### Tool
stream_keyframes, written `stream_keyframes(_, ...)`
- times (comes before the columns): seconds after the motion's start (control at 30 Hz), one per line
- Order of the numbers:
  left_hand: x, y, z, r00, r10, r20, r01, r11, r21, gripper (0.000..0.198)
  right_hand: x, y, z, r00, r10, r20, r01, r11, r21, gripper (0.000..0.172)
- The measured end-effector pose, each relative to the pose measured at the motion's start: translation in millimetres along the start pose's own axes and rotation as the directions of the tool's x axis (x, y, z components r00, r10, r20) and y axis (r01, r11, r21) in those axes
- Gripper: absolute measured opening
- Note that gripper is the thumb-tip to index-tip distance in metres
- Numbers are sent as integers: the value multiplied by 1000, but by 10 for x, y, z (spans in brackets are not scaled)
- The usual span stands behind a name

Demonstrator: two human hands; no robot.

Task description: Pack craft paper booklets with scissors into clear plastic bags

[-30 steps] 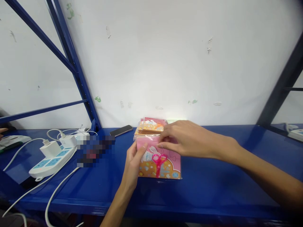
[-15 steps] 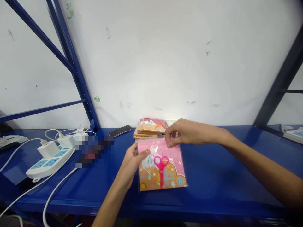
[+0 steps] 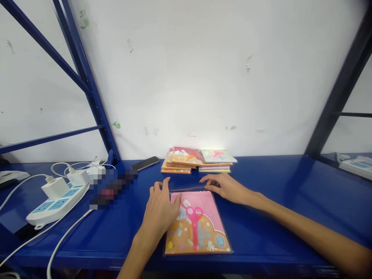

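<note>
A pink and orange craft packet [image 3: 200, 228] in clear plastic, with pink scissors inside, lies flat near the front edge of the blue shelf [image 3: 276, 217]. My left hand [image 3: 161, 211] rests on the packet's upper left corner, fingers spread and flat. My right hand [image 3: 228, 186] touches the clear flap at the packet's far edge, fingers stretched out along it. Behind both hands, a stack of similar packets [image 3: 196, 159] sits against the white wall.
A dark phone [image 3: 145, 163] lies left of the stack. A white power strip [image 3: 54, 199] with chargers and white cables occupies the left of the shelf. Blue rack posts rise at left and right. Another white device [image 3: 357, 166] sits at far right.
The packet came off the stack toward the shelf's front edge and now lies flat. Both hands followed it down, the right one shifting from the stack to the packet's far flap.
</note>
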State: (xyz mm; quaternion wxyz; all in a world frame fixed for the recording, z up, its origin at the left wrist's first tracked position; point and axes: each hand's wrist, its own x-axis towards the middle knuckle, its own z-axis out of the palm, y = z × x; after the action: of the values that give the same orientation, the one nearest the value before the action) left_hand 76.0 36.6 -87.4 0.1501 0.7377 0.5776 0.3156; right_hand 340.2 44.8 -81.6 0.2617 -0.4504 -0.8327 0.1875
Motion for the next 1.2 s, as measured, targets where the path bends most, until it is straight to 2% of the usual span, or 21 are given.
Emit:
stream_keyframes(0.1, 12, 2, 43, 983, 128, 130, -144, 983, 115, 69, 0, 37, 61, 999, -15, -35, 12, 997, -74, 30)
stream_keyframes(0.2, 19, -2, 81, 966, 156, 204, -184, 975, 126, 65, -9, 68, 129, 998, -48, -49, 39, 986, -161, 26)
stream_keyframes(0.27, 13, -3, 93, 961, 167, 222, -199, 972, 129, 56, -18, 84, 167, 994, -74, -79, 55, 975, -215, 24)
stream_keyframes(0.43, 3, 12, 94, 955, 219, 202, -249, 959, 137, 37, -51, 88, 199, 980, -118, -159, 70, 958, -279, 21)
stream_keyframes(0.6, 11, 14, 106, 954, 239, 179, -265, 955, 138, 27, -85, 64, 179, 975, -168, -146, 116, 943, -313, 19)
stream_keyframes(0.8, 11, -3, 118, 945, 285, 159, -308, 939, 150, 25, -117, 4, 135, 979, -172, -112, 127, 937, -326, 21)
stream_keyframes(0.97, 8, 25, 109, 937, 305, 170, -330, 932, 150, 25, -129, -76, 114, 981, -171, -97, 131, 936, -326, 29)
stream_keyframes(1.1, 30, 35, 110, 901, 383, 202, -405, 911, 80, 23, -124, -103, 137, 977, -210, -30, 193, 940, -280, 33)
stream_keyframes(1.2, 39, 34, 98, 888, 406, 216, -424, 905, 42, 26, -114, -97, 156, 980, -201, -14, 189, 942, -279, 38)
